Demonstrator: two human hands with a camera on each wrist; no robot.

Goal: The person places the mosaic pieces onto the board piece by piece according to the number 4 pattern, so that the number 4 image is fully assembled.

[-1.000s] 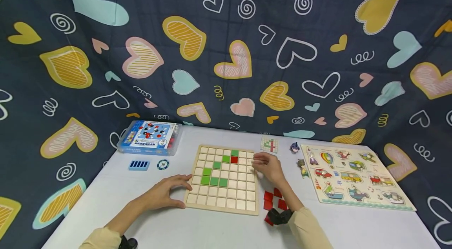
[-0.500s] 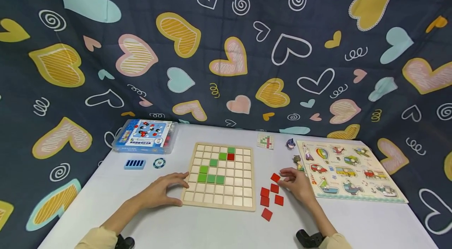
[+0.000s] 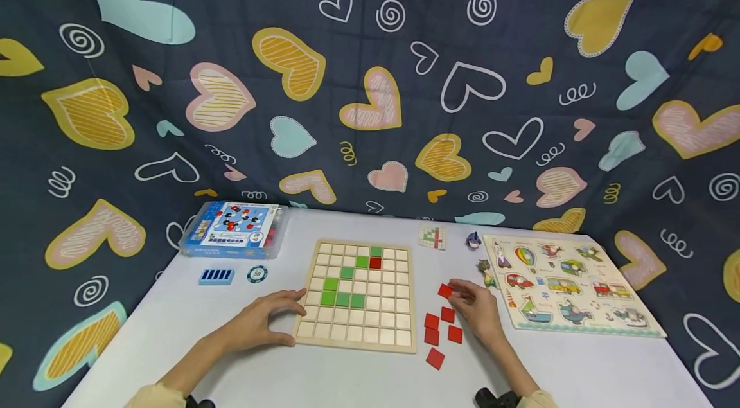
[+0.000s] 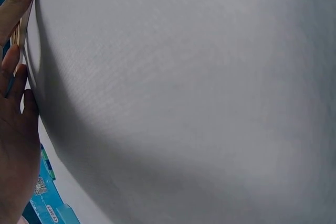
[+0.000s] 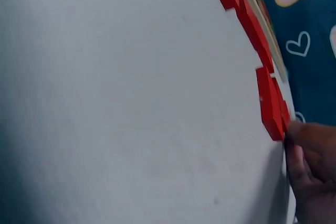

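A square wooden grid board [image 3: 370, 347] lies mid-table, with several green tiles [image 3: 328, 298] and one red tile [image 3: 375, 263] in its cells. At its left edge rests my left hand [image 3: 261, 319], thumb and fingers spread along the rim. To the right of the board, my right hand [image 3: 478, 309] pinches a small red tile [image 3: 445, 290] between thumb and fingertips. Several other loose red tiles [image 3: 435, 358] lie just below that hand. In the right wrist view, the thumb and fingers [image 5: 310, 135] meet at red tiles [image 5: 270, 103] seen nearly edge-on.
A small pattern card [image 3: 432, 236] lies behind the board. A picture puzzle board [image 3: 584, 331] and two little figurines, one purple [image 3: 473, 240], are at the right. At the left are a clear-and-blue plastic case [image 3: 234, 228], a blue block [image 3: 216, 277] and a round chip [image 3: 257, 274].
My right hand has left the board's right edge and come down to the loose red tiles, where it has taken one and shifted it slightly. My left hand stays at the board's left edge.
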